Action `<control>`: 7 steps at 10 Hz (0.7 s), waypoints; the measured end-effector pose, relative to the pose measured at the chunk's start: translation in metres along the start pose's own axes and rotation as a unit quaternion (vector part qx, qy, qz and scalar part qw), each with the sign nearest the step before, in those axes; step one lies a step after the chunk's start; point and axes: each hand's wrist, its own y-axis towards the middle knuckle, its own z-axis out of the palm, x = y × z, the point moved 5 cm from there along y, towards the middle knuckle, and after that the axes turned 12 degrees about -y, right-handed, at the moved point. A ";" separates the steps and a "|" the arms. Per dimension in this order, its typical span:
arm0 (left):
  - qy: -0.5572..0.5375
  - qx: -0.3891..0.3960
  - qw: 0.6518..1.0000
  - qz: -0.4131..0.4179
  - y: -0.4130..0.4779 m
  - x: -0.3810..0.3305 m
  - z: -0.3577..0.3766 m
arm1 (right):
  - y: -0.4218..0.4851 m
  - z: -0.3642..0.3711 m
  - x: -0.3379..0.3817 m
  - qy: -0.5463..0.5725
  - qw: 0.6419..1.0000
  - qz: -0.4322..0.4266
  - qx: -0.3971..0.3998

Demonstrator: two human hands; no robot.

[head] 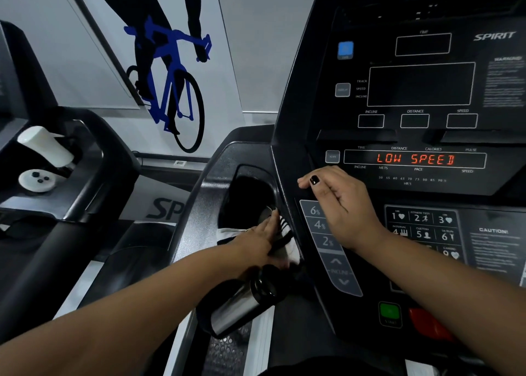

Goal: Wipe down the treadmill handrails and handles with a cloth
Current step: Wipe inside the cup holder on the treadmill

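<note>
A white cloth with black stripes [286,232] lies at the right edge of the treadmill's left cup-holder pocket [247,188], beside the console [421,91]. My left hand [263,234] lies flat over the cloth with straight fingers and presses it against the pocket's rim. My right hand [341,205] hovers over the console edge above the incline keys [321,225], fingers loosely curled, thumb out, holding nothing. The grey speckled left handrail arm [196,202] runs down beside the pocket. How much of the cloth sits under my left palm is hidden.
A steel bottle with a black cap [242,304] lies tilted just below my left wrist. Green [390,311] and red [427,323] buttons sit low on the console. The display reads LOW SPEED [414,158]. A neighbouring treadmill at left carries a white bottle [45,145].
</note>
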 end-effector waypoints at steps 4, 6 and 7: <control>-0.069 -0.045 0.996 -0.042 -0.007 -0.005 -0.008 | 0.001 0.000 0.001 0.001 1.000 0.006 -0.004; -0.151 0.001 0.988 -0.021 -0.014 0.016 -0.030 | 0.000 0.000 0.000 0.004 1.000 0.008 -0.003; -0.138 -0.025 0.990 0.009 -0.017 0.015 -0.028 | 0.000 0.000 0.000 0.002 1.000 0.005 -0.004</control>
